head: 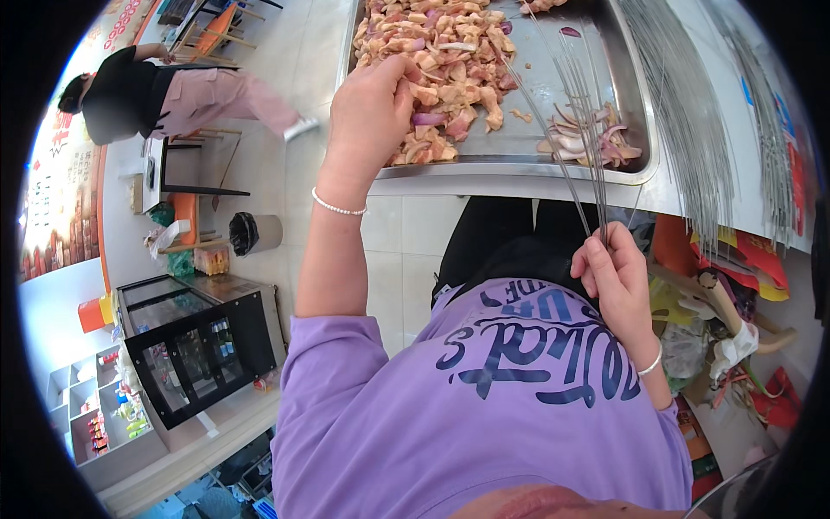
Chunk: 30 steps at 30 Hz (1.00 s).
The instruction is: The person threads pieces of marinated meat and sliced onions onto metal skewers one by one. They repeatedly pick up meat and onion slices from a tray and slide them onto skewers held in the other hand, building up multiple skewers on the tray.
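Observation:
My left hand (373,107) reaches into the pile of raw meat pieces (460,84) mixed with sliced purple onion, in a shallow metal tray (499,161). Its thumb and fingers curl down at the near left part of the pile; whether a piece is pinched between the fingertips is hidden. My right hand (609,279), just off the tray's near edge, grips the lower ends of several thin metal skewers (593,168). They fan out over the tray, and one slants left toward the meat. Behind them, sliced onion (600,136) is heaped in the tray's near right corner.
Many loose metal skewers (687,117) lie right of the tray on the table. Below them are red-and-yellow packaging (746,259) and plastic bags (684,344). At left are a person (142,94), a lined bin (256,233) and a glass-fronted black cabinet (201,350).

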Motion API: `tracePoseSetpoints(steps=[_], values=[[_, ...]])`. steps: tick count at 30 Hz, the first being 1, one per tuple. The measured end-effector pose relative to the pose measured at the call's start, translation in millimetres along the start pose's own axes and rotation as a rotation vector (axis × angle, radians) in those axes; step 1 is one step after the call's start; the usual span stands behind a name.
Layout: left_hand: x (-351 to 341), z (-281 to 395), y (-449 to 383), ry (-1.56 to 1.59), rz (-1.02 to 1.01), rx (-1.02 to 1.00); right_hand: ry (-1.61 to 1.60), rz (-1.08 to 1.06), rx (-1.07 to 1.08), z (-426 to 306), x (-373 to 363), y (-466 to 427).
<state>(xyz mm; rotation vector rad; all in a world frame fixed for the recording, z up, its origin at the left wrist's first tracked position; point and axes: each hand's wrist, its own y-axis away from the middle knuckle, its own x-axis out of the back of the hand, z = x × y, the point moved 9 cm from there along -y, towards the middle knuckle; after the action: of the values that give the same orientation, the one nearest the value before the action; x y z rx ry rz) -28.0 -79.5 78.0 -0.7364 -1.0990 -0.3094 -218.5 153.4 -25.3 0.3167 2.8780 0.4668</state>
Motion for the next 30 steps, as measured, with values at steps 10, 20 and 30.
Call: tracePoseSetpoints(steps=[10,20,30], values=[[-1,13,19,-0.084,-0.012,-0.055,0.043,0.081,-0.004,3,6,-1],[-28,38,17,-0.249,0.028,-0.239,0.059,0.05,-0.001,-5,1,-1],[-25,13,15,0.856,-0.013,0.269,-0.011,-0.059,-0.043,-13,-5,0]])
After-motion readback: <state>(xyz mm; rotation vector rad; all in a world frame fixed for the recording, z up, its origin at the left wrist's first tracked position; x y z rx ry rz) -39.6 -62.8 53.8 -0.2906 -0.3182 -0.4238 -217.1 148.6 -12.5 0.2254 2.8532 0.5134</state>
